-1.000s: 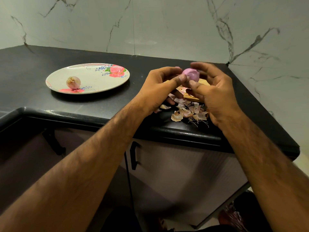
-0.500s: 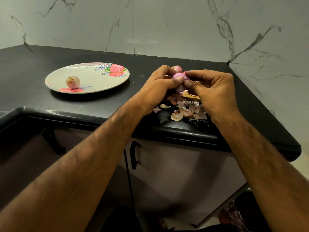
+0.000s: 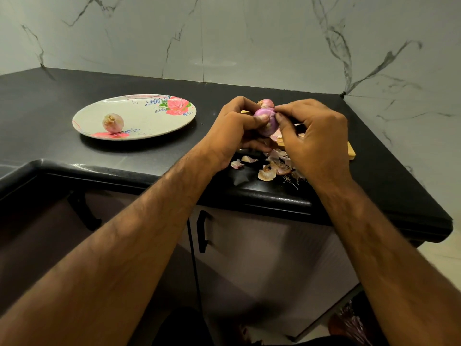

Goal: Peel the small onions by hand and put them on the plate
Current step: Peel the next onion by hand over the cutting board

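The plate (image 3: 149, 116) sits on the surface (image 3: 50, 96) over on the left, with one plated onion (image 3: 112, 123) on it, toward its left side. Well off to the right, both hands meet above the surface: left hand (image 3: 237, 131) on the left, right hand (image 3: 314, 136) on the right, the held onion (image 3: 265, 122) pinched between them. Just behind it another onion (image 3: 267, 103) pokes up, can't tell what it rests on. Under the hands, near the front edge, peels (image 3: 267, 174) lie scattered on the surface. A board (image 3: 351, 152) sticks out to the right of the right hand. The wall (image 3: 224, 33) runs behind, cabinet doors (image 3: 262, 258) sit below the front edge.
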